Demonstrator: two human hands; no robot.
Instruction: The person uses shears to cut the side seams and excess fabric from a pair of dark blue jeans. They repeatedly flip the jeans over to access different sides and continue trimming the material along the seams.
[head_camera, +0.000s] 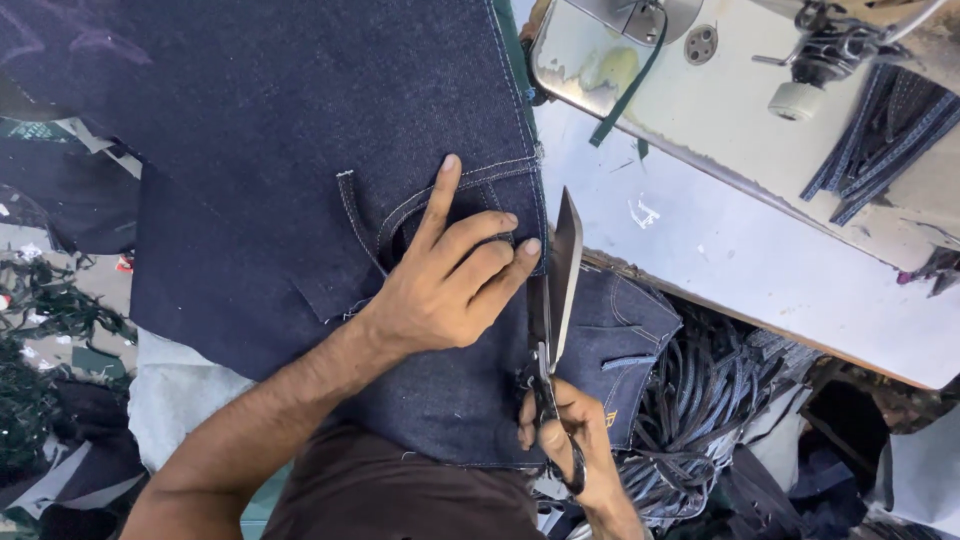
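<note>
Your left hand lies flat on a piece of dark blue denim in the middle of the frame, index finger stretched toward the top along a curved pocket seam sewn in pale thread, the other fingers curled down beside it; that grip is open, pressing rather than holding. Your right hand, at the lower centre, has its grip closed through the handles of a pair of scissors. The scissors stand nearly upright in the frame: handles at the bottom, tips aimed at the top and tilted slightly right, the long axis running bottom to top just beside the denim's right edge, touching or nearly touching your left fingertips. The blades look only a little parted. To cut well here, keep the left palm firm so the cloth stays taut, hold the blades in line with the stitched edge, and draw your curled fingertips back from the blades before closing them. The pale table runs across the upper right, with a sewing machine at the top right corner and a bundle of dark strips at the lower right.
</note>
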